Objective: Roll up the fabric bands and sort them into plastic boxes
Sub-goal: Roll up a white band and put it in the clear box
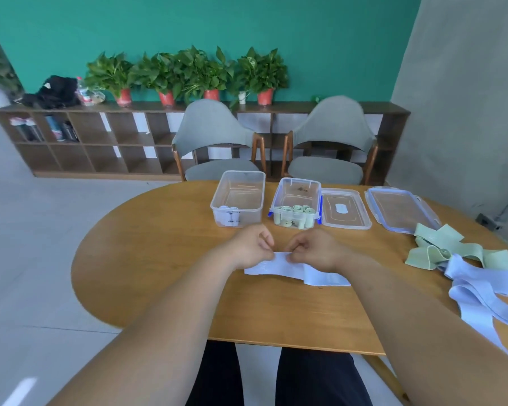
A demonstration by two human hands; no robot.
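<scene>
A white fabric band (296, 271) lies flat on the wooden table (159, 259) in front of me. My left hand (251, 249) and my right hand (317, 250) both pinch its far end with curled fingers. Behind the hands stand two clear plastic boxes: the left box (237, 197) holds a few white rolls, the right box (296, 202) holds several green rolls. Loose green bands (452, 247) and loose white bands (481, 291) lie heaped at the table's right.
Two clear lids (345, 208) (401, 209) lie to the right of the boxes. Two grey chairs (214, 142) stand behind the table, with a low shelf (100, 142) and potted plants along the green wall.
</scene>
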